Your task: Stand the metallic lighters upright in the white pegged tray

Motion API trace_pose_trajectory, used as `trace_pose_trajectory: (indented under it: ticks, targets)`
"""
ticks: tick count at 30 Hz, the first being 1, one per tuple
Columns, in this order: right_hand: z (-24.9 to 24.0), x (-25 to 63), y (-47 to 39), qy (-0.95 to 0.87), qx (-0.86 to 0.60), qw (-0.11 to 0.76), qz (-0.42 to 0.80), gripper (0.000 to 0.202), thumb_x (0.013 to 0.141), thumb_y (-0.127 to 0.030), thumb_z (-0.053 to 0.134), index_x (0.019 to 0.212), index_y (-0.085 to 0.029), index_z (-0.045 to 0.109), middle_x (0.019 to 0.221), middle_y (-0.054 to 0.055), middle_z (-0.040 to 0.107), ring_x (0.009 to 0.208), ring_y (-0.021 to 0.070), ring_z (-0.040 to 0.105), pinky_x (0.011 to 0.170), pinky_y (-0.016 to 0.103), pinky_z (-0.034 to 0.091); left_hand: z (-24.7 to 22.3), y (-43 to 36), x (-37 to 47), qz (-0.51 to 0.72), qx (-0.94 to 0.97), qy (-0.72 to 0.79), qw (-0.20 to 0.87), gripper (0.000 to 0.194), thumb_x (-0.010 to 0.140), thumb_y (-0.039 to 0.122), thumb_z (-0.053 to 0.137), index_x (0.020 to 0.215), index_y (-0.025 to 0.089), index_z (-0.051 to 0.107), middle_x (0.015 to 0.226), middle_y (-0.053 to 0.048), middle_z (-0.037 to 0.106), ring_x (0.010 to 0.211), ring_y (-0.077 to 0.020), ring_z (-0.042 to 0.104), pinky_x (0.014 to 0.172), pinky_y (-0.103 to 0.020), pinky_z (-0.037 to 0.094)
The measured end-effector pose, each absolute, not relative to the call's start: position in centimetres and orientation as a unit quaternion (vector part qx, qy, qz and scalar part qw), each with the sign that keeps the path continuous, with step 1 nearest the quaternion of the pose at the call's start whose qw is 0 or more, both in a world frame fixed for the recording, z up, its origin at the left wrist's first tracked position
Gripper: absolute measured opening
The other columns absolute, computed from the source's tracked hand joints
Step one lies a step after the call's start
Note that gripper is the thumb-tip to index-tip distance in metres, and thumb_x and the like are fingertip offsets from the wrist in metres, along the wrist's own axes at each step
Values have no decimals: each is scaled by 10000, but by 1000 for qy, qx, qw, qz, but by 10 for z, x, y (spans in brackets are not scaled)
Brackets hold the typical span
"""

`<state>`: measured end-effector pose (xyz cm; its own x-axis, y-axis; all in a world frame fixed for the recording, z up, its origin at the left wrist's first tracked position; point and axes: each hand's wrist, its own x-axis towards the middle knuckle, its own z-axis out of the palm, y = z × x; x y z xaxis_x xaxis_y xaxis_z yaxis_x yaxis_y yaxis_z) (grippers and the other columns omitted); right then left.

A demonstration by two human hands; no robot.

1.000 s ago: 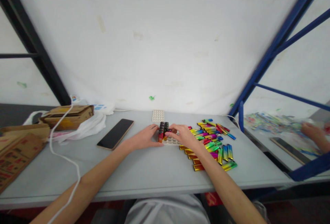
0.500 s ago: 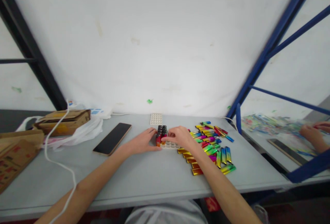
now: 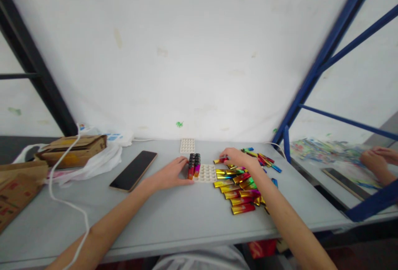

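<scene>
Two rows of lighters [image 3: 190, 172] with black tops stand upright at the left end of a white tray [image 3: 207, 173] with rows of round holes. My left hand [image 3: 170, 172] rests beside that end, fingers stretched and thumb apart, its thumb tip by the tray's front corner. Right of the tray lies a pile of shiny red, gold, green and blue lighters [image 3: 243, 210]. At the pile's back left my right hand [image 3: 236, 157] has its fingers curled down on a red and gold lighter [image 3: 219, 161]; the fingertips are partly hidden.
Another white holed tray [image 3: 187, 145] lies near the wall. A phone [image 3: 133, 171], cardboard boxes [image 3: 73, 150], a plastic bag [image 3: 104, 160] and a white cable [image 3: 70, 196] are on the left. Beyond the blue frame [image 3: 306, 83] at right, another person's hands [image 3: 374, 160] are visible.
My right hand has moved from the lighters in the tray rightward to the pile, uncovering the tray's holes. My left hand stays by the tray's left end.
</scene>
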<state>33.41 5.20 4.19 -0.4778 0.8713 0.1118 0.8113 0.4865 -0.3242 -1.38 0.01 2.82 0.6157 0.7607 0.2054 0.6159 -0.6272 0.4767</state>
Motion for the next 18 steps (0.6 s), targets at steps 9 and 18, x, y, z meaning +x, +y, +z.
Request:
trace_pose_trajectory:
  ticks: [9,18]
  targets:
    - [42,327,48,-811,-459,319,174,173,894,-305,710,1001,-170,697,1022,91,690,899,199,640,880,366,522,28,0,-13,201,880,389,182,696,759,634,771,1288,210,617,1373,-158,609,1241,-361,586,1119,-489,460]
    - [83,275,11,-545,-339,569,514,403,750,-412,845,1092,-237,723,925,8,684,832,141,627,797,282,513,33,-2,-12,196,877,392,199,702,764,621,774,1298,199,604,1388,-168,592,1275,-375,565,1144,-511,431]
